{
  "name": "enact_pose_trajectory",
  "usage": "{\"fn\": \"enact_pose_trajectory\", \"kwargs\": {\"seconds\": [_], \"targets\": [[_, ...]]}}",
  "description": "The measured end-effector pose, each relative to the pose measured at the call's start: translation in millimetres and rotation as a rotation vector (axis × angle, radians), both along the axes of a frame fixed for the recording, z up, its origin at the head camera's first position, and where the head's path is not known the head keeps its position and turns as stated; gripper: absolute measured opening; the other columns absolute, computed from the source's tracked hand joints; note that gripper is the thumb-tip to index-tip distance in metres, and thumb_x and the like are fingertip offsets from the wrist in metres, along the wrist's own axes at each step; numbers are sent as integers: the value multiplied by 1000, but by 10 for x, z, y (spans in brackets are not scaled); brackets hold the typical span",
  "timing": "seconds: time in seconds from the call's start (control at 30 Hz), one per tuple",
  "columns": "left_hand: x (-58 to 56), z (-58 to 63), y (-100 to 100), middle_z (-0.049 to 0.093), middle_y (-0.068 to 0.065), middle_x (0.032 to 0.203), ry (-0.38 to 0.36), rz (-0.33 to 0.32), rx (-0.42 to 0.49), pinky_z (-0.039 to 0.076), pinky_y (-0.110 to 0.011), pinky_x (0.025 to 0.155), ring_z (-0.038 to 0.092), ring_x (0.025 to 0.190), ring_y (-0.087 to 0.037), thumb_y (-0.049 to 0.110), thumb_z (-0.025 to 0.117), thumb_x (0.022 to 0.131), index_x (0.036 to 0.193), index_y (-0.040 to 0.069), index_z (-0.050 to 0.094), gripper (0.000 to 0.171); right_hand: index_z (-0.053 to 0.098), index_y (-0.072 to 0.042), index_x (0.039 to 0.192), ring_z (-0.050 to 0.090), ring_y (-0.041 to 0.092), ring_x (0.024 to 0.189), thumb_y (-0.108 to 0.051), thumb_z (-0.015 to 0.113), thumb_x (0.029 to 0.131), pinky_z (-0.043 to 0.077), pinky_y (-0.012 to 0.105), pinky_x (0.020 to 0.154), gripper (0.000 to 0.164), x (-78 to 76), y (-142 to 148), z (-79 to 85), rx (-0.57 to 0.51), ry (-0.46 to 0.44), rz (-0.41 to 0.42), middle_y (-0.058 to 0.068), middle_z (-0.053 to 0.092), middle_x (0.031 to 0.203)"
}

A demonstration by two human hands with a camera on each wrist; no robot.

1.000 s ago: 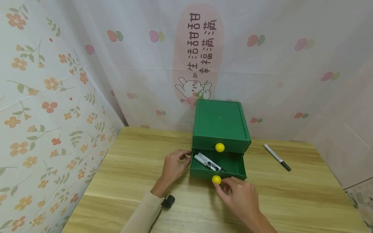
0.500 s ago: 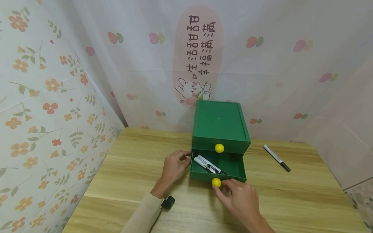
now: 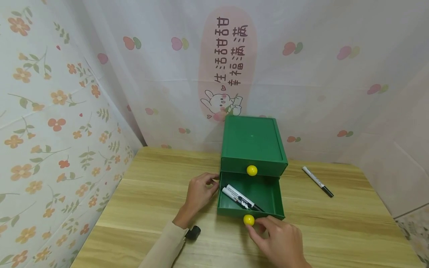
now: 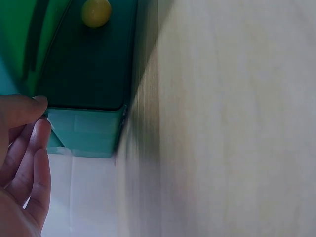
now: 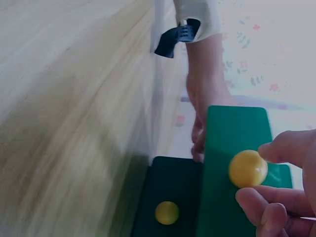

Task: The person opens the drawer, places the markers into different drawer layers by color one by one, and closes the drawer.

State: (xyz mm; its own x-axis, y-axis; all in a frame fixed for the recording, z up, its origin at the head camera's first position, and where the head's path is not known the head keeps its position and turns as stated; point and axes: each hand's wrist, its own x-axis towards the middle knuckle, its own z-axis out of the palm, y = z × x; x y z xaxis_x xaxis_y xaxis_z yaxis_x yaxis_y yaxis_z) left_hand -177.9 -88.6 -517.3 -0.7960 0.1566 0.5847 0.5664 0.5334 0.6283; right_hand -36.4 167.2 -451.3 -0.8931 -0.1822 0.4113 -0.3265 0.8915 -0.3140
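A green drawer cabinet (image 3: 253, 139) stands on the table, one drawer (image 3: 273, 193) pulled out below its top drawer. Thumb and fingers of my right hand (image 3: 279, 238) pinch that drawer's round yellow knob (image 3: 248, 220), seen close up in the right wrist view. Two white markers (image 3: 236, 195) with black ends lie slanted inside the drawer. My left hand (image 3: 200, 191) rests at the cabinet's left side, its fingers loosely bent. In the left wrist view its thumb (image 4: 29, 106) touches the cabinet near the front corner.
Another white marker with a black end (image 3: 317, 181) lies on the table (image 3: 335, 223) to the right. Beneath the pulled drawer, the right wrist view shows a lower drawer's yellow knob (image 5: 167, 213). Printed curtains (image 3: 167, 74) hang behind and to the left.
My right hand has drawn the drawer farther out toward me by its knob, and the two markers have come forward with it. The left hand has stayed in place.
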Motion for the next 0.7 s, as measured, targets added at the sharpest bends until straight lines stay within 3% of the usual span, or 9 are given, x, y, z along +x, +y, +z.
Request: {"fn": "enact_pose_trajectory", "kwargs": {"seconds": [0.17,0.3,0.43,0.5,0.7], "targets": [[8,8,7,82,-7,100,8,4,-2,66,-37,72,79,78,-16,-7,87,88,107,2,83,22,77,-23,78,35,-8,57,-30,101,76,33,16,48,25,17,99,126,-53,140,40,-20,55,69],[9,15,2,82,-8,100,-1,5,-2,66,-37,73,79,78,-17,-7,87,88,107,2,84,21,78,-19,83,38,-8,58,-37,89,92,32,13,47,22,-78,272,236,-99,250,93,-17,59,71],[2,5,-2,82,-8,101,-15,-1,2,66,-37,73,79,79,-17,-7,87,89,108,2,83,21,81,-14,87,44,-3,58,-29,83,95,34,15,48,16,-265,496,301,-129,300,81,-14,64,74],[-2,0,-2,82,-7,101,-13,-2,3,66,-37,73,79,79,-16,-6,87,89,108,2,83,21,82,-13,89,47,0,59,-16,86,87,36,17,49,5,-381,624,306,-144,313,64,-12,66,75],[8,20,0,82,-8,101,-5,-7,9,66,-38,73,79,79,-17,-7,87,88,107,1,83,21,84,-8,99,62,19,67,-11,86,84,46,27,57,16,-771,1078,186,-162,296,31,-3,73,80]]}}
